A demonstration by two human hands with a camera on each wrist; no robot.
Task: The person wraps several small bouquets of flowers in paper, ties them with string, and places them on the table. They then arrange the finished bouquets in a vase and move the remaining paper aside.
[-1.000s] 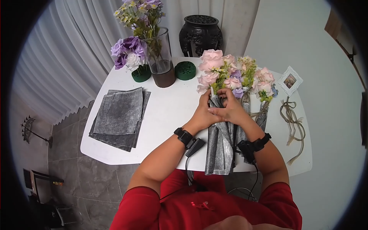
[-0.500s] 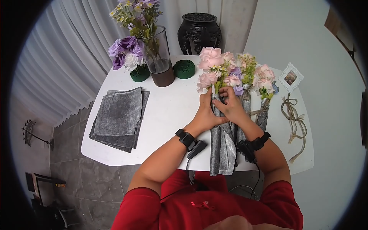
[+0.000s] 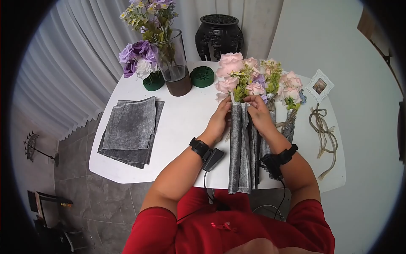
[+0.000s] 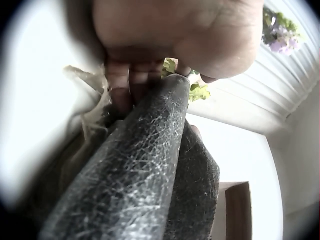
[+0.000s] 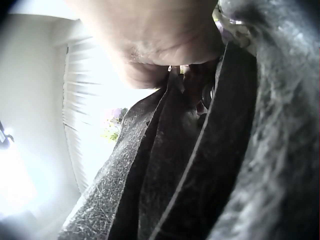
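Note:
A sheet of dark grey wrapping paper (image 3: 235,148) stands folded in long pleats round the stems of a bouquet of pink roses (image 3: 231,64) and small daisies. My left hand (image 3: 217,122) holds the wrap's upper left side, its fingers reaching behind the rolled edge. In the left wrist view those fingers (image 4: 120,82) curl beneath the grey roll. My right hand (image 3: 263,120) pinches the upper right part of the paper between thumb and fingers, just below the flowers. Loose folds hang below that hand in the right wrist view, where its fingertips are mostly hidden.
Two wrapped bouquets lie close on the right, one with pale roses (image 3: 290,86). Beyond them are twine (image 3: 323,139) and a white picture frame (image 3: 319,86). Grey sheets (image 3: 129,127) are stacked left. A glass vase (image 3: 176,63) and green foam (image 3: 202,77) stand behind.
My hands have moved apart from their overlapping position; the left thumb no longer crosses the wrap's front. The paper's pleats now hang straighter and spread wider between the hands.

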